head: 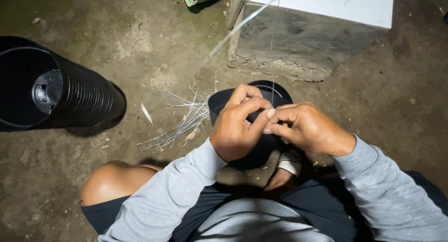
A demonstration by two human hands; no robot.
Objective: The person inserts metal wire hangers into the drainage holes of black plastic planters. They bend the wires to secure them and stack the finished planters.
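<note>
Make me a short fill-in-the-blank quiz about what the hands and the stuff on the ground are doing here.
1. Both hands, left hand and right hand, pinch a thin ____ above a black pot.
2. The stack of black pots lies on its ____.
3. The loose wire pieces lie on the ____.

Missing: wire; side; ground

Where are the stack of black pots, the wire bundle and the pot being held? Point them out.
Stack of black pots (88, 99), head view, ribbed side.
Wire bundle (179, 125), head view, middle of the strands.
Held black pot (280, 93), head view, rim.

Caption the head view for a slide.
Both hands, left hand and right hand, pinch thin wire above a small black plastic pot.
</note>
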